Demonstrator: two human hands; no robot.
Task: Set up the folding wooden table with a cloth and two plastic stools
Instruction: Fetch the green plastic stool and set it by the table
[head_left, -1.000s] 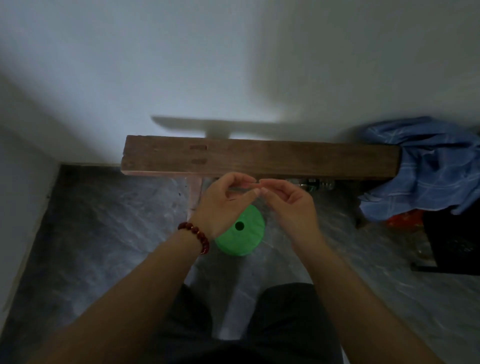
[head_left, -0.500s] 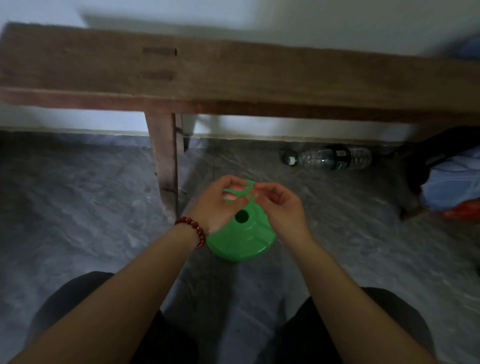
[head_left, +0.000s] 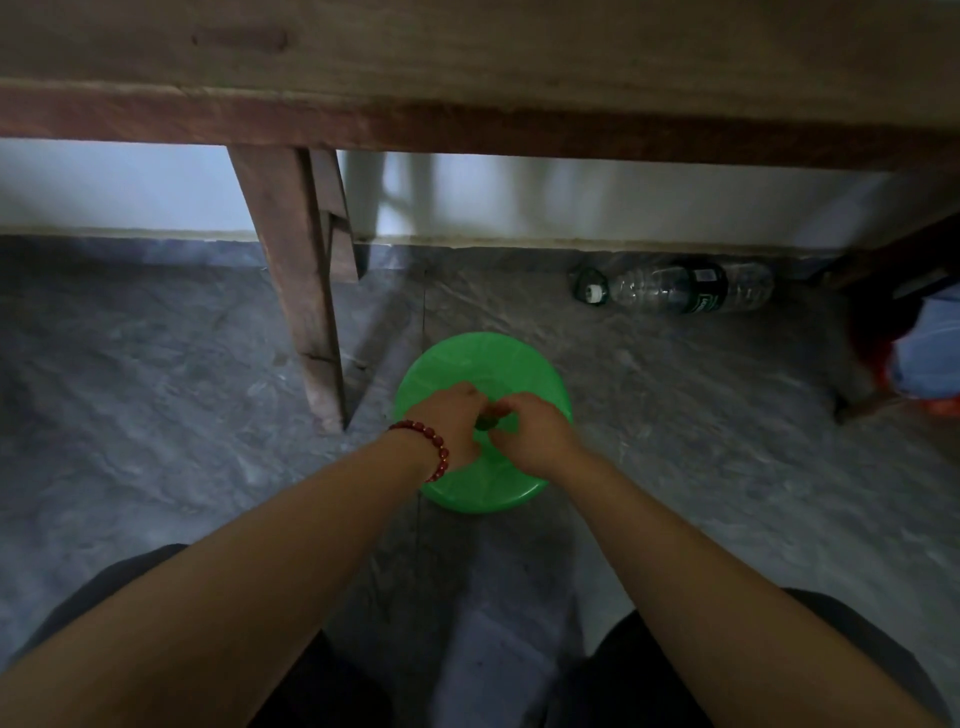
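Beneath the front edge of the brown wooden table (head_left: 467, 119), which spans the top of the view, a slanted wooden table leg (head_left: 296, 280) comes down just left of the round green plastic stool (head_left: 483, 364), near it but not touching. The grey marbled stone floor (head_left: 130, 389) lies open left of the leg and again right of the stool. A clear plastic bottle with a dark label (head_left: 680, 288) lies on its side along the foot of the white wall (head_left: 597, 202), behind the stool and to its right. At the far right edge a piece of blue cloth (head_left: 924, 343) shows over something red. The stool stands on the floor straight ahead of the person's knees, its flat seat bright and ribbed, with a small hole at the middle. The left hand (head_left: 452, 421), with a red bead bracelet (head_left: 431, 447) at the wrist, and the right hand (head_left: 535, 436) meet over that hole, fingers curled down and hooked on its rim; the fingertips are hidden.
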